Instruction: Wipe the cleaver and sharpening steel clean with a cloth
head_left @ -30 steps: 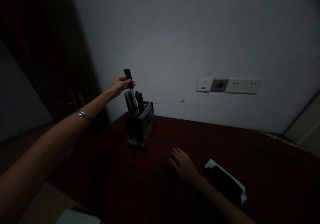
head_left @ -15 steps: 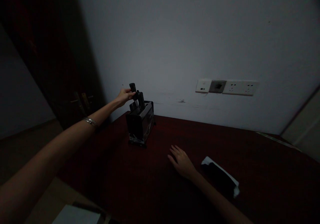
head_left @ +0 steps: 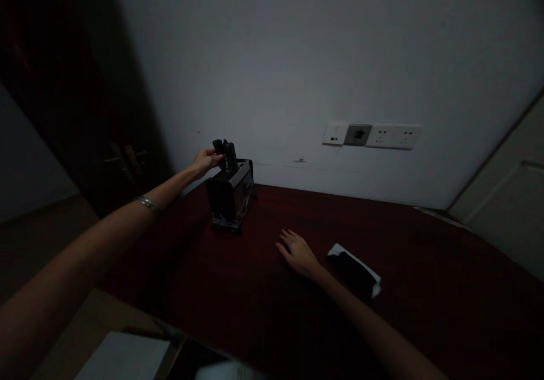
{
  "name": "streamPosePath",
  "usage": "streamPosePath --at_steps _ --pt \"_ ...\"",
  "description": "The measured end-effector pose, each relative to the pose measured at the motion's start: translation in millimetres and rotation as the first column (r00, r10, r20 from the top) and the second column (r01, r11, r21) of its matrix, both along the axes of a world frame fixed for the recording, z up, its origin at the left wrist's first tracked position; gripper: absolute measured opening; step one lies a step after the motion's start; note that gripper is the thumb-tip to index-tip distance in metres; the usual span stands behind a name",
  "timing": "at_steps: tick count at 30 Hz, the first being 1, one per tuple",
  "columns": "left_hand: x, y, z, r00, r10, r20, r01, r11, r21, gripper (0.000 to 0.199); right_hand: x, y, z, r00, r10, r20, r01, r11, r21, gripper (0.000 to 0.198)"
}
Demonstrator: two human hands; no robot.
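Black knife handle (head_left: 220, 149) upright in dark knife block (head_left: 230, 195), table's far-left corner

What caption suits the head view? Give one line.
Left hand grips a knife handle in the knife block; right hand rests on table.

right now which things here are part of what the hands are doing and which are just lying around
In use:
left hand on a knife handle
knife block

Lying about:
right hand flat on the table
dark pouch
wall sockets

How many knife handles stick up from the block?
2: one under the left hand, one just right of it. Dim light may hide more.
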State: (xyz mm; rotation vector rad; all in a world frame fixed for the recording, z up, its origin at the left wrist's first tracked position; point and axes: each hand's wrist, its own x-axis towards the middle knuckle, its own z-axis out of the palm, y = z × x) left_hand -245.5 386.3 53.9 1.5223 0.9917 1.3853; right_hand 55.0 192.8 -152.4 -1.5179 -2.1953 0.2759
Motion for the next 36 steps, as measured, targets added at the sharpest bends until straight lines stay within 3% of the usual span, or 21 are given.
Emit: streamPosePath --at_steps 15,23,27,31,33,36 --pt "-6 -3 -12.6 0.992 -0.111 -0.051 0.115 0.991 0.064 0.037 2 1 -2 0.999 0.003 0.039 -0.003 1.000 0.015 0.057" --pt "-14 -1 -16.2 0.989 -0.046 -0.144 0.052 0.998 0.036 0.055 0 3 9 0.992 0.013 0.123 -0.010 1.000 -0.026 0.051" --pt "-20 -5 -10.5 0.986 -0.060 -0.156 0.064 0.998 0.017 0.062 -4 9 35 0.993 0.033 0.114 -0.030 0.999 -0.034 0.046" --pt "-36 -5 -7.7 0.961 0.139 -0.240 -0.137 0.990 0.025 0.048 -13 28 76 0.998 0.021 0.063 -0.023 0.999 0.023 0.043" --pt "-47 -4 -17.8 0.913 0.283 -0.295 -0.291 0.957 0.016 0.042 -21 43 103 1.000 0.008 0.023 -0.010 0.996 0.085 0.045" --pt "-66 -10 -52.6 0.781 0.475 -0.405 -0.505 0.862 0.039 0.037 -35 69 151 0.987 0.012 -0.162 0.026 0.972 0.233 0.045"
